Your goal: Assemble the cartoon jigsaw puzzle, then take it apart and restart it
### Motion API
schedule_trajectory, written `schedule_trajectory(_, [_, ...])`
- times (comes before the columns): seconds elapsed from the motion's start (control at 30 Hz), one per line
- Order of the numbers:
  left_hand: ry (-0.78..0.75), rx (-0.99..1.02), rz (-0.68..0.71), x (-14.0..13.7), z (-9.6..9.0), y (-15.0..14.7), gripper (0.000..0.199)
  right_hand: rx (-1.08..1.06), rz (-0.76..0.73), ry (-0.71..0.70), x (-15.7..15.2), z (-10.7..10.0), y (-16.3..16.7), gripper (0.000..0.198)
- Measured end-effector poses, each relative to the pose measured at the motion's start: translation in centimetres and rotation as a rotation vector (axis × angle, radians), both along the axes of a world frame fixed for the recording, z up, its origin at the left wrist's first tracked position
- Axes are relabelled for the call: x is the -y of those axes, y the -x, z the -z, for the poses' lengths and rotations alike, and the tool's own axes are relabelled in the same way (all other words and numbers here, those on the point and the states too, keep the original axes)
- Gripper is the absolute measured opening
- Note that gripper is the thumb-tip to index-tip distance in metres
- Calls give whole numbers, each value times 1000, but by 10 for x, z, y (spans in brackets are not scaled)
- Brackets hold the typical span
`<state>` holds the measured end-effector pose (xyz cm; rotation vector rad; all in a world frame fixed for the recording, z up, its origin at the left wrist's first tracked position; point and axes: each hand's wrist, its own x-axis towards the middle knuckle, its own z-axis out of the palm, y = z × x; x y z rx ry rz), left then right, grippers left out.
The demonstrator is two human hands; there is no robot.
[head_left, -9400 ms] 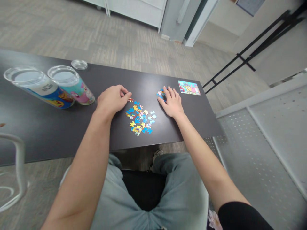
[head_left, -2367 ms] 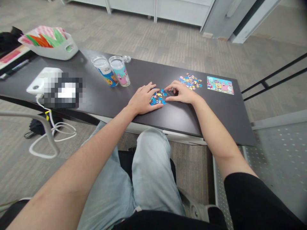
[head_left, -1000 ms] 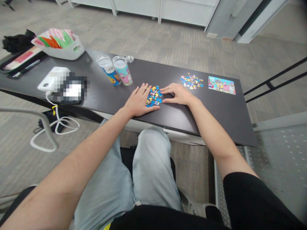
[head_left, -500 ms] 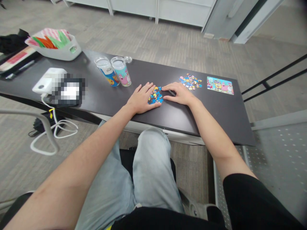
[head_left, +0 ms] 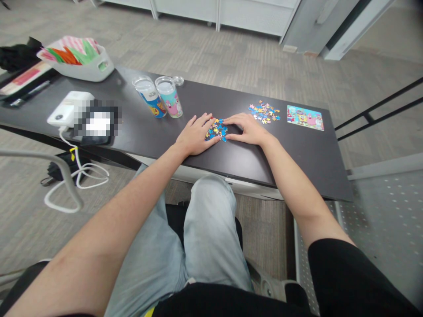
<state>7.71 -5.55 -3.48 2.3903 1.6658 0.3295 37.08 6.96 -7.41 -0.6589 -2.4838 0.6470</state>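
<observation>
A pile of blue and yellow jigsaw puzzle pieces (head_left: pixel 216 129) lies on the dark table (head_left: pixel 297 158) between my two hands. My left hand (head_left: pixel 195 135) rests against the pile's left side, its fingers stretched out and its thumb along the near edge. On the other side, my right hand (head_left: pixel 246 128) touches the pile's right edge with fingers and thumb apart. Behind my right hand lies a second heap of puzzle pieces (head_left: pixel 264 112), with more pink in it. Farther right is a flat cartoon picture card (head_left: pixel 305 117).
Two clear printed cups (head_left: pixel 152 103) stand left of my hands, with a round clear lid (head_left: pixel 178 80) behind them. Farther left are a white device (head_left: pixel 71 108) with a cable, a blurred-out dark object (head_left: pixel 98 125) and a white basket (head_left: pixel 81 70) of colourful packets.
The pieces between my hands have shifted and spread slightly toward my right hand. Both hands stay in nearly the same place. The whole view has moved a little.
</observation>
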Motion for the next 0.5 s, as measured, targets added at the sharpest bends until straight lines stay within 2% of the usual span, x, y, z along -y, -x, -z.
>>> schedule_trajectory(0.17, [-8, 5, 15, 2, 1, 2, 86, -21, 1, -46, -2, 2, -2, 91])
schedule_trajectory(0.33, [-18, 1, 70, 0, 2, 5, 77, 7, 3, -38, -2, 3, -4, 69])
schedule_trajectory(0.43, [-38, 20, 93, 0, 2, 5, 85, 9, 1, -30, -2, 1, -4, 64])
schedule_trajectory(0.5, [-71, 48, 49, 1, 1, 5, 94, -4, -11, -39, -2, 0, -5, 66])
